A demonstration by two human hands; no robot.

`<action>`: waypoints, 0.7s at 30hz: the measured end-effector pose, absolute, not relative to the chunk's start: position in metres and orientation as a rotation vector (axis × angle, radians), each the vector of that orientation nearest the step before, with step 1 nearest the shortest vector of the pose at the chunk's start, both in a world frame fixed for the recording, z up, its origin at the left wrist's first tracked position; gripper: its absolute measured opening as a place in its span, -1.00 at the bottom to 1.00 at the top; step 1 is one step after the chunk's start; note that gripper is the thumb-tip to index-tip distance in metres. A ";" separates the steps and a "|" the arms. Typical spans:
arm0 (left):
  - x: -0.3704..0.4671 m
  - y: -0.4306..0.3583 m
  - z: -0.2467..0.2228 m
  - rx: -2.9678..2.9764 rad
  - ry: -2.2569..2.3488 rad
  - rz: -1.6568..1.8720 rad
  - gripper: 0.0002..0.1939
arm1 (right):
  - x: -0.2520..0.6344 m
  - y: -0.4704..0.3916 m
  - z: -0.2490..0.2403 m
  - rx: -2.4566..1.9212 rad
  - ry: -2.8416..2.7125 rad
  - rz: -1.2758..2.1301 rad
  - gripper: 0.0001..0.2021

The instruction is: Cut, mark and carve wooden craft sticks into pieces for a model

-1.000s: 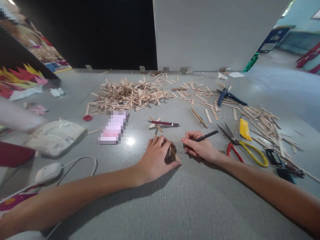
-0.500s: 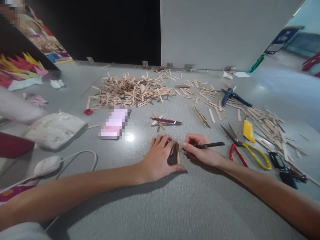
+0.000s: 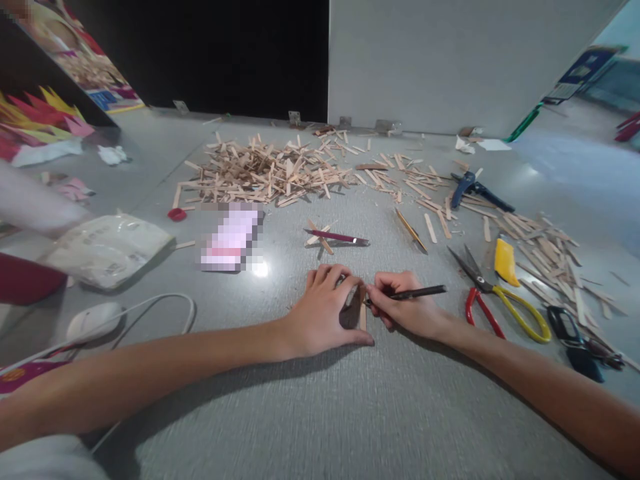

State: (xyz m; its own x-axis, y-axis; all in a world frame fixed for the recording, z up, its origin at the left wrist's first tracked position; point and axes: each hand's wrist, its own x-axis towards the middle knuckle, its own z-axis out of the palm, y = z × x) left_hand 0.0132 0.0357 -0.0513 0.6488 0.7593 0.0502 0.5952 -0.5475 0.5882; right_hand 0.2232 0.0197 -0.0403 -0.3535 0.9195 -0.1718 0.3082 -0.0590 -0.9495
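My left hand arches low over the table. Its index finger and thumb bracket the two ends of a flat wooden craft stick, which lies between them. My right hand is closed around a black pen, pinched near the tip, which points left at the stick's right edge. The hand hides the exact contact. Beyond the hands, a dark red pen-like tool rests across a few crossed wooden pieces. A yellowish pencil-like tool lies farther right.
A heap of wooden sticks spreads along the back. At right lie scissors with red and yellow handles, a yellow cutter and a dark blue clamp-like tool. At left are a phone, plastic bag and white mouse.
My right hand has brought the pen tip in against the stick, closing the small gap there was. The left hand keeps its hold. The whole view has shifted slightly.
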 end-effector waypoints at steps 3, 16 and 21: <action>0.014 0.036 -0.051 2.345 1.059 0.375 -0.08 | 0.222 0.020 -0.041 -1.297 -1.653 1.437 -0.54; 0.012 0.043 -0.044 2.164 1.048 0.417 -0.06 | 0.222 0.021 -0.042 -1.323 -1.591 1.436 -0.54; 0.008 0.048 -0.040 1.979 1.063 0.494 0.06 | 0.223 0.024 -0.039 -1.383 -1.485 1.457 -0.53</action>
State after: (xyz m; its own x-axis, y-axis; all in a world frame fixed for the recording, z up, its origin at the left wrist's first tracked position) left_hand 0.0077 0.0477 -0.0397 0.5675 0.8226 -0.0368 0.5023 -0.3105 0.8070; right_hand 0.2231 0.0243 -0.0390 -0.2483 0.9423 -0.2246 0.2426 -0.1640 -0.9562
